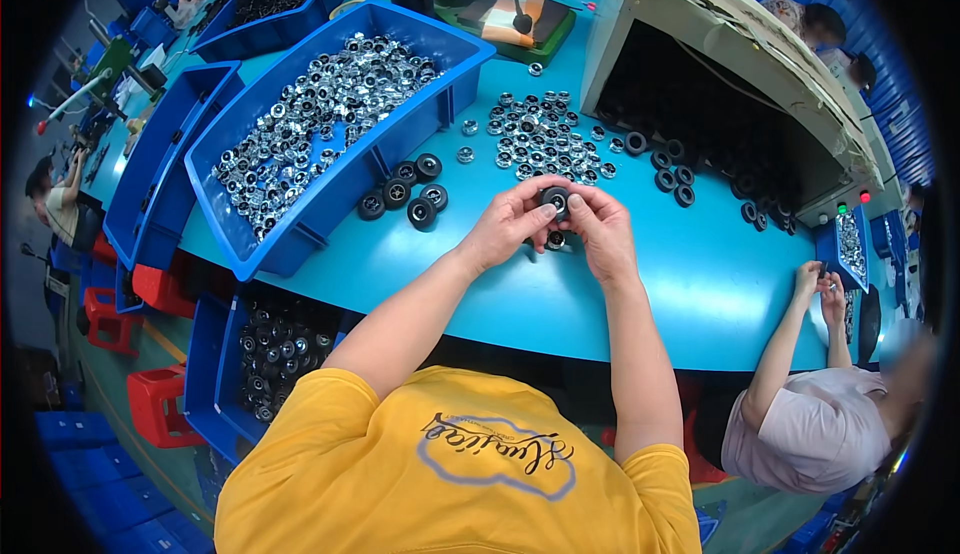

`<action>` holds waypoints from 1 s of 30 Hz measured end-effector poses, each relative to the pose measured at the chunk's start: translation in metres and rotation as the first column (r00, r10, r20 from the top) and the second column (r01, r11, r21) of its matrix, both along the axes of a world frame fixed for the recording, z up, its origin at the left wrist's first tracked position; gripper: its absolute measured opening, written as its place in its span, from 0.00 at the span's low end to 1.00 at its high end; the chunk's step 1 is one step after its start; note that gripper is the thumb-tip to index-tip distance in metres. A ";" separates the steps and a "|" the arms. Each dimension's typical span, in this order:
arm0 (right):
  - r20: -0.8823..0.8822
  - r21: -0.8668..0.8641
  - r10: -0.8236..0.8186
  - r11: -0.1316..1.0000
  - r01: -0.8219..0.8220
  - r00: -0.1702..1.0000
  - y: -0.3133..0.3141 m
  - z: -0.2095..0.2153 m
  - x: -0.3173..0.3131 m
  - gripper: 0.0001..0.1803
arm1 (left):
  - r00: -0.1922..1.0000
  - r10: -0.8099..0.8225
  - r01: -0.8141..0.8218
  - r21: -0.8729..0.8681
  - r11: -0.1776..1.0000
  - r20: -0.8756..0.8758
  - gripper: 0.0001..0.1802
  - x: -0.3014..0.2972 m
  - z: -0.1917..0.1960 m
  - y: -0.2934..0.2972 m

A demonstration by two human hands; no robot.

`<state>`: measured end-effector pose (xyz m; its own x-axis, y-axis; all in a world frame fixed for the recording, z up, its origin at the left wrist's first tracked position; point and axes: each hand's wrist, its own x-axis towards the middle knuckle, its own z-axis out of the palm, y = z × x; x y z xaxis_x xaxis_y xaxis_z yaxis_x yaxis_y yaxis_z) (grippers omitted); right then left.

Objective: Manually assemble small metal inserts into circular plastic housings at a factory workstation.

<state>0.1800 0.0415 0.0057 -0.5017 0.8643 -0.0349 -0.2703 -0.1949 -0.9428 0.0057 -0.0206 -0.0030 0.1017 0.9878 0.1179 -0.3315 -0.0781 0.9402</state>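
Pinching a small round black-and-silver wheel [555, 200] between the fingers of my left hand [508, 220] and right hand [603, 234], I hold it right of the long blue plastic bin [430, 126]. Round black-tyred wheels [397, 193] sit just beside that bin; shiny round silver hubs [541, 138] lie to its right.

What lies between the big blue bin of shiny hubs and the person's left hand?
In the head view, several black-tyred wheels lie between the bin and the left hand.

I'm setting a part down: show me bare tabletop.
Bare tabletop lies right of the hands, nearer than the loose black tires, and between the wheel cluster and left forearm. Crowded: beyond the hands, with chrome hubs.
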 end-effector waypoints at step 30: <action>0.007 0.011 -0.097 0.995 0.097 0.995 -0.001 -0.007 -0.004 0.12 | 0.994 0.022 -0.012 -0.085 0.996 0.111 0.32 0.005 0.006 -0.003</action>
<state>0.1762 0.0404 -0.0012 -0.4155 0.9091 -0.0289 -0.2799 -0.1581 -0.9469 0.0105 -0.0232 0.0026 0.0756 0.9962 0.0439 -0.4343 -0.0067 0.9008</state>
